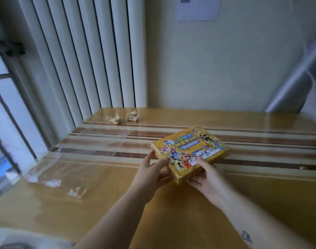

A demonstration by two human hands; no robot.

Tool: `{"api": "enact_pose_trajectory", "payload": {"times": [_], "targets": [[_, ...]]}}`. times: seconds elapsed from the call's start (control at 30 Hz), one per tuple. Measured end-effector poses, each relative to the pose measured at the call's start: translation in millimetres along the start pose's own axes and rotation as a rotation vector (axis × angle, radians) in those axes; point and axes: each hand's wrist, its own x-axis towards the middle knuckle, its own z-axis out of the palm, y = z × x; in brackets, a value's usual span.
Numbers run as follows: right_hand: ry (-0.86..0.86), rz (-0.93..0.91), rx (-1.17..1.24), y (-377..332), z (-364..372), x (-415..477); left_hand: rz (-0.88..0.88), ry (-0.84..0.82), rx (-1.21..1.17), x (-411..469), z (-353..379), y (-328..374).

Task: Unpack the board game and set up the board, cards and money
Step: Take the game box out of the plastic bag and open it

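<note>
The game box, low over the bench with the left grip and the right grip both curled on its near corner, looks like light, stiff, glossy cardboard, best held by its side walls.

Illegible lettering (blurred) on game box
</note>
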Motion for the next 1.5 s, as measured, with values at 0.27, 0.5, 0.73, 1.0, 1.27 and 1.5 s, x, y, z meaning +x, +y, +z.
{"api": "enact_pose_trajectory", "payload": {"times": [0.27, 0.5, 0.73, 1.0, 1.27, 1.5], "targets": [[0.016, 0.094, 0.083, -22, -2, 3, 0.073, -0.071, -0.052, -2, 5, 11], [0.035, 0.144, 0.129, -35, 1, 6, 0.371, -0.102, 0.427, -8, 0, 22], [0.044, 0.092, 0.094, -36, 1, 3, 0.807, 0.233, 1.507, -1, -8, 33], [0.021, 0.071, 0.09, -46, 9, 2, 0.706, 0.06, 1.365, 13, -7, 42], [0.019, 0.09, 0.073, -48, 14, 2, 0.151, -0.063, 0.414, 5, 8, 48], [-0.015, 0.055, 0.023, -42, 13, 0, -0.072, -0.072, 0.198, 10, 14, 49]]}}
